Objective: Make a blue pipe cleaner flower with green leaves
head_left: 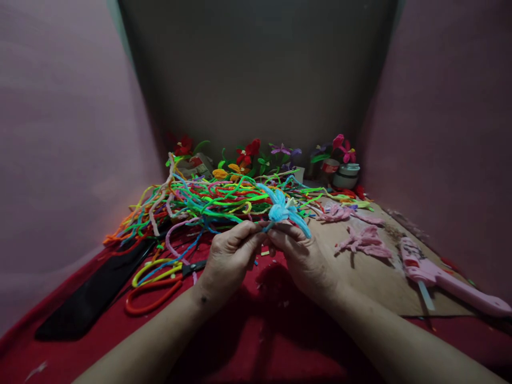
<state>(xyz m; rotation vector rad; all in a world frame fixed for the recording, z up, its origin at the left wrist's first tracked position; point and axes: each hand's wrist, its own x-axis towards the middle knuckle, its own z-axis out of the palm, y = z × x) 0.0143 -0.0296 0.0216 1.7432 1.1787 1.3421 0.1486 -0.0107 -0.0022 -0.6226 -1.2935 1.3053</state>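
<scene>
My left hand (pixel 234 250) and my right hand (pixel 306 261) meet over the red cloth (pixel 256 330), both closed in a pinch. A light blue pipe-cleaner flower (pixel 283 210) with a pale yellow centre rises between them, its petals spread. Fingers of the right hand are pressed together at the flower's base. Thumb and forefinger of the left hand close on a short blue stem just below it; the fingertips partly hide this stem. To the left of my left wrist lie scissors (pixel 154 309) with one yellow and one red handle.
Behind the hands is a heap of coloured pipe cleaners (pixel 212 200), backed by finished flowers (pixel 248 152). On the right, cardboard (pixel 356 285) bears pink fuzzy pieces (pixel 366 242) and a pink glue gun (pixel 452 285). A black flat object (pixel 88 298) lies left. Pink walls flank both sides.
</scene>
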